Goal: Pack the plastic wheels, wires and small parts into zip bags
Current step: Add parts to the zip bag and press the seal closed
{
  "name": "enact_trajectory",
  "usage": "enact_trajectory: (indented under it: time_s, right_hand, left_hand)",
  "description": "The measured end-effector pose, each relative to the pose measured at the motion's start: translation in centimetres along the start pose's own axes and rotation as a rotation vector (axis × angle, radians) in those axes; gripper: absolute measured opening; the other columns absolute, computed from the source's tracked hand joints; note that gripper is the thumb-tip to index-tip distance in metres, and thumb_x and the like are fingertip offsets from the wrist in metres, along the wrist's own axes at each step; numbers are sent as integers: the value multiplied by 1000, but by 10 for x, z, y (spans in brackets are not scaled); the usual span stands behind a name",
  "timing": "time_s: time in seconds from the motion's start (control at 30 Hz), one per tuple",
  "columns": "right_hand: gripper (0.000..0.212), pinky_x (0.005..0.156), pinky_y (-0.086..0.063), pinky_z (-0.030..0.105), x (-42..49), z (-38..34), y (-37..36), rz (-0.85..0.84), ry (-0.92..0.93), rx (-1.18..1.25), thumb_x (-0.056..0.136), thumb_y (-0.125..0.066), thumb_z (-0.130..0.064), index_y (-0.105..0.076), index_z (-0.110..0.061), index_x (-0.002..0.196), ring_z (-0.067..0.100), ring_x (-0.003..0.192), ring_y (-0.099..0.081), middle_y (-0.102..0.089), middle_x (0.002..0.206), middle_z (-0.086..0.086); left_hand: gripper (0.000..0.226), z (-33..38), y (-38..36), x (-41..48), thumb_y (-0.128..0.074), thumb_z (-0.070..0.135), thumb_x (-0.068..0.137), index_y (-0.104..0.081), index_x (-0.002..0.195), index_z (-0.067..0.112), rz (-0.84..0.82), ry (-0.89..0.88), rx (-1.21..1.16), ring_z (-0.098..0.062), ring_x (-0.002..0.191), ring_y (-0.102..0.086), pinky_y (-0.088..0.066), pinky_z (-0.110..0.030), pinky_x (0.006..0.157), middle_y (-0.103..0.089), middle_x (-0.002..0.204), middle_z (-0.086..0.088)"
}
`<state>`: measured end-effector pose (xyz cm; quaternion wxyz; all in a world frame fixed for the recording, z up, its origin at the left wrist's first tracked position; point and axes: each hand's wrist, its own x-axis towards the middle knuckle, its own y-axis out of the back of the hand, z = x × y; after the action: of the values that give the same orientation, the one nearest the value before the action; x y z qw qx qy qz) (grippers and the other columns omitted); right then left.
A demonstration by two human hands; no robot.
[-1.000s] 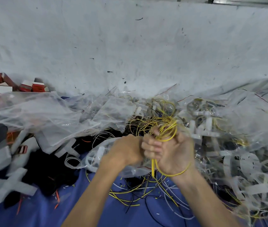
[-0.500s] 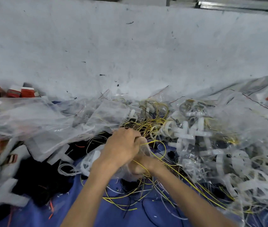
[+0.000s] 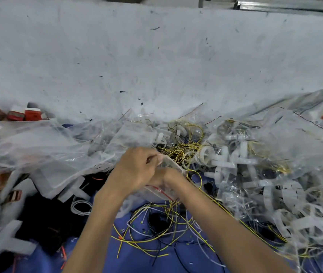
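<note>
The clear zip bag point(image 3: 162, 194), with a red strip along its seal, is held just above the blue sheet point(image 3: 137, 259) in the middle of the view, in front of the tangled heap. The left hand point(image 3: 137, 170) lies over it with the back of the hand up and the wrist bent slightly. Its fingers point(image 3: 148, 154) are curled, and with the thumb they pinch the bag's upper edge. The left forearm comes up from the lower left.

The right hand point(image 3: 161, 178) sits directly under and behind the left, against the bag. Only its heel and wrist show, so I cannot tell how its fingers lie. The right forearm comes in from the lower right and crosses over loose wires.

Yellow wires point(image 3: 146, 241) sprawl on the blue sheet below the bag, mixed with white strands and a black wire coil point(image 3: 157, 221). More yellow wire is bunched just behind the hands. To the right lie white plastic wheels point(image 3: 314, 209) and cross-shaped white parts point(image 3: 229, 162), many inside crumpled clear bags. To the left are large clear plastic bags point(image 3: 38, 146) and white foam pieces point(image 3: 5, 243). Red boxes point(image 3: 24, 114) stand at the far left, against the pale grey surface point(image 3: 156, 66) behind.
</note>
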<state>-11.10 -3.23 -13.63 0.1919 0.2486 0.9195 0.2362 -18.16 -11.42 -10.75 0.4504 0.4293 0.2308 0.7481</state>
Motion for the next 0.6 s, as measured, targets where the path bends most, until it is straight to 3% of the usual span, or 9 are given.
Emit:
enact_trajectory:
  time_s: [0.07,0.17,0.23,0.3,0.37,0.43,0.5,0.6]
  right_hand:
    - [23,62,-41,10,1,-10,8,-123,28,-145,91,-51,-19,-48,-23,68,7,63,-46,-48,67,-5]
    - [15,74,-41,18,4,-3,7,-86,122,-108,86,-55,-15,-56,-23,74,-4,69,-53,-55,71,-8]
    - [15,89,-39,19,-2,11,0,8,128,-56,94,-46,-9,-57,-17,101,-5,86,-53,-60,94,0]
    - [33,99,-36,31,-8,19,-4,89,2,-230,98,-41,-16,-51,-5,127,20,114,-52,-55,127,14]
    - [38,97,-35,30,-8,19,-3,64,-89,-452,100,-38,-24,-49,-5,130,26,123,-46,-50,134,14]
    - [30,87,-35,30,-4,9,0,-20,18,-471,99,-37,-29,-57,-10,112,25,111,-50,-58,114,11]
    - [23,76,-38,27,-6,-2,1,18,210,-521,98,-40,-27,-56,-11,93,28,94,-54,-60,95,9]
    - [30,75,-43,31,-9,-1,-1,92,350,-741,100,-37,-24,-56,-3,110,33,100,-59,-62,112,17]
  left_hand:
    - [24,-3,6,-1,-53,20,94,-69,79,11,7,4,3,-16,63,-51,-35,-28,64,-60,64,-3]
    - [23,-2,6,0,-54,20,93,-71,84,9,65,0,-16,-21,70,-56,-37,-27,66,-65,69,-6]
    - [21,0,1,1,-56,20,92,-72,83,12,99,0,-47,-10,65,-58,-39,-20,62,-64,63,4]
    - [24,1,-3,1,-56,22,92,-67,71,19,87,-8,-40,-3,55,-49,-33,-16,54,-50,48,13]
    - [28,-2,-6,2,-56,24,92,-62,66,18,64,-7,0,-4,51,-42,-30,-18,52,-44,45,11]
    - [24,-7,-5,3,-56,26,92,-65,71,18,78,6,24,-1,53,-44,-31,-14,52,-48,48,14]
    - [17,-12,-2,4,-58,26,91,-73,82,25,115,26,17,0,62,-51,-32,-9,56,-58,60,19]
    - [15,-16,0,5,-60,24,89,-75,89,24,159,24,27,-3,64,-52,-32,-9,58,-66,67,13]
